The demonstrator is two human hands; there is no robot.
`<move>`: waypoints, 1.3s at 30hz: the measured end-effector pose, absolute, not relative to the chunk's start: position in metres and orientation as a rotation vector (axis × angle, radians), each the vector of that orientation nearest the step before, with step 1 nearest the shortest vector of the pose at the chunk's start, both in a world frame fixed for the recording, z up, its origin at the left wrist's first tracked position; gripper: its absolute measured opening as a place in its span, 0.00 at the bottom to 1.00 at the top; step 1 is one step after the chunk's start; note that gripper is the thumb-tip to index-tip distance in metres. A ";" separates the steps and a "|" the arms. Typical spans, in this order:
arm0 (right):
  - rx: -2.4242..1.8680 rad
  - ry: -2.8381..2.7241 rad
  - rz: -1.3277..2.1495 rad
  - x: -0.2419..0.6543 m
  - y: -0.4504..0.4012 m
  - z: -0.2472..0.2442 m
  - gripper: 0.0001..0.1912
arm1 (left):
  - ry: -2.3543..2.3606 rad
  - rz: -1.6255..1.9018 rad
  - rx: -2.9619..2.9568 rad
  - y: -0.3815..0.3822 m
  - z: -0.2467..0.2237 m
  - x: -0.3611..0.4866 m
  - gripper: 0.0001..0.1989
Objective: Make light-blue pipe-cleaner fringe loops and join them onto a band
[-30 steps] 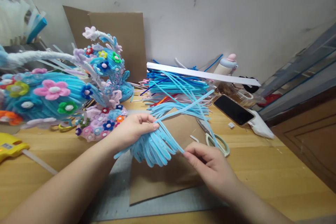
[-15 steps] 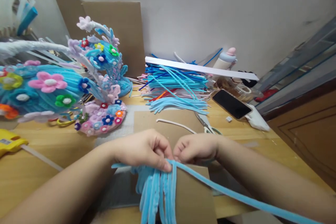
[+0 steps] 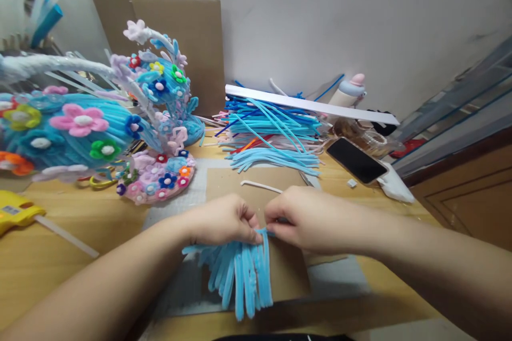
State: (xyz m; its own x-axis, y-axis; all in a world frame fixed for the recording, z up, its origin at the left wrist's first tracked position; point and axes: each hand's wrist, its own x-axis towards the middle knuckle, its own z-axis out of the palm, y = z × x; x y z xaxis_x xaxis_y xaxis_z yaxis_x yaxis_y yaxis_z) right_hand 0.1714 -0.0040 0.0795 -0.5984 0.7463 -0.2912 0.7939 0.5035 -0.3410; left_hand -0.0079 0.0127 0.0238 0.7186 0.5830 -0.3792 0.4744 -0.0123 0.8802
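A fringe of light blue fuzzy stems (image 3: 240, 277) hangs in front of me over a piece of brown cardboard (image 3: 290, 272). My left hand (image 3: 228, 221) pinches the top edge of this fringe between thumb and fingers. Just to its right, my right hand (image 3: 300, 218) is closed on the blue stem at the fringe's upper right corner. The fingertips of both hands are close together. Beyond them, a white stem (image 3: 260, 187) lies on the cardboard sheet.
Decorated blue flower pieces (image 3: 84, 133) and a flower-covered base (image 3: 160, 178) stand at left, above a yellow glue gun (image 3: 18, 213). Piled stems (image 3: 276, 128) lie at the back, a phone (image 3: 356, 160) at right. Scissors are partly hidden behind my right hand.
My right hand has moved up and turned, now pinching at the fringe's corner. The long blue stem that stretched to the lower right is no longer visible there. The fringe sits slightly higher.
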 end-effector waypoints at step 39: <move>2.060 2.051 -2.663 0.193 -0.039 0.003 0.18 | 0.985 0.700 1.189 0.017 0.047 -0.009 0.10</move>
State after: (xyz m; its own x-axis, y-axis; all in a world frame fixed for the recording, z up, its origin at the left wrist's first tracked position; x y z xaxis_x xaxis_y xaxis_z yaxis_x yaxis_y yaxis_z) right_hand 0.1933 -0.0386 0.0028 -0.2331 0.9460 -0.2252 -0.0235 -0.2370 -0.9712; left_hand -0.0095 0.0172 0.0475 0.4286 0.8679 -0.2510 0.0488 0.2552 0.9657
